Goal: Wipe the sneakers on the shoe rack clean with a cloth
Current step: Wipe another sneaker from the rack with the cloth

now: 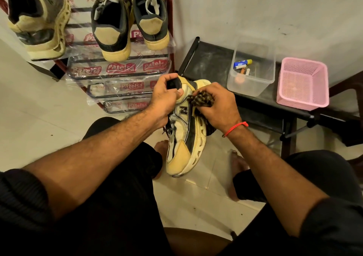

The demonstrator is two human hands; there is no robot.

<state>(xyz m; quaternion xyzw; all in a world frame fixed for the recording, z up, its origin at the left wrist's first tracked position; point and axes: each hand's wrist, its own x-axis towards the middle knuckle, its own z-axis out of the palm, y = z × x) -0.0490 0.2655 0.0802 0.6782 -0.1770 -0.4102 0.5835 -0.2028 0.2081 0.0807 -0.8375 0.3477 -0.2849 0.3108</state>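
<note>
Black-clad knees frame a cream and black mesh sneaker, held toe-down above the tiled floor. Left hand grips its heel collar; right hand clamps a bunched brown checked cloth against the sole's side. Three more sneakers wait on the red metal shoe rack. Good wiping probably means firm strokes along the sole cut-outs while the heel grip stays steady.

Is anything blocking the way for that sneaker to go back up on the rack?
Nothing visible does. The top shelf of the red metal shoe rack has an open gap between the lone beige chunky sneaker and the black-and-tan pair, and only air separates it from the held beige sneaker.
</note>
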